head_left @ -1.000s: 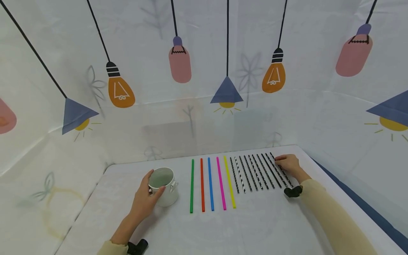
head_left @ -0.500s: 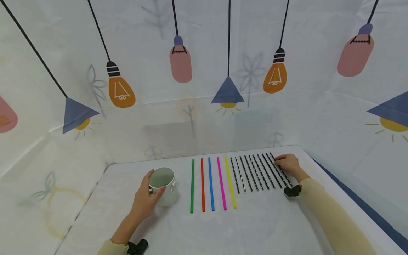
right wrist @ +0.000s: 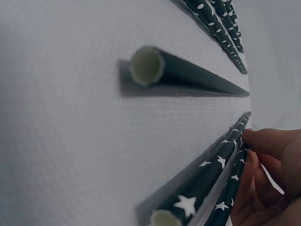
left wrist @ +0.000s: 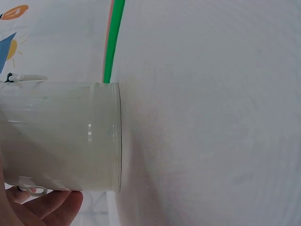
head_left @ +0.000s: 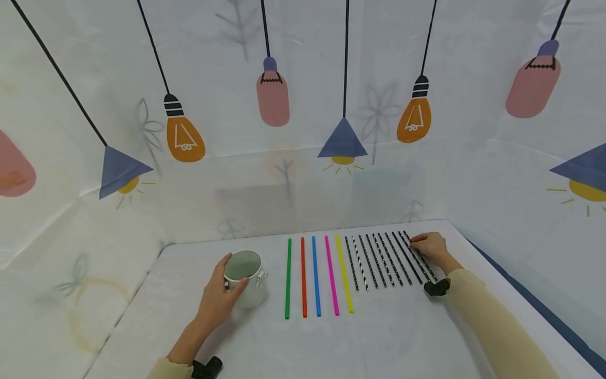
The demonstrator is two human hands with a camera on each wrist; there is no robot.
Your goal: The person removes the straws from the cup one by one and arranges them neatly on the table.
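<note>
My left hand [head_left: 215, 300] holds a small white bucket [head_left: 252, 299] upright on the table, thumb and fingers around its sides. Small looped handles stick out from the bucket; in the left wrist view its wall [left wrist: 61, 136] fills much of the left side. At the far right of a row of black-and-white patterned straws, my right hand [head_left: 432, 246] pinches the outermost straw near its far end. Up close, that dark straw with white stars [right wrist: 229, 195] lies beside another starred straw [right wrist: 209, 176]. A plain dark straw [right wrist: 197, 77] lies apart from them.
Between bucket and patterned straws lie a green straw [head_left: 288, 279], a red straw [head_left: 304, 276], a blue straw [head_left: 316, 276], a pink straw [head_left: 332, 276] and a yellow straw [head_left: 344, 273]. A printed cloth [head_left: 303, 205] hangs behind the white table [head_left: 379, 337].
The head view has shifted slightly, so the scene sits a little lower and further right. Both hands, the bucket and the straws keep their places.
</note>
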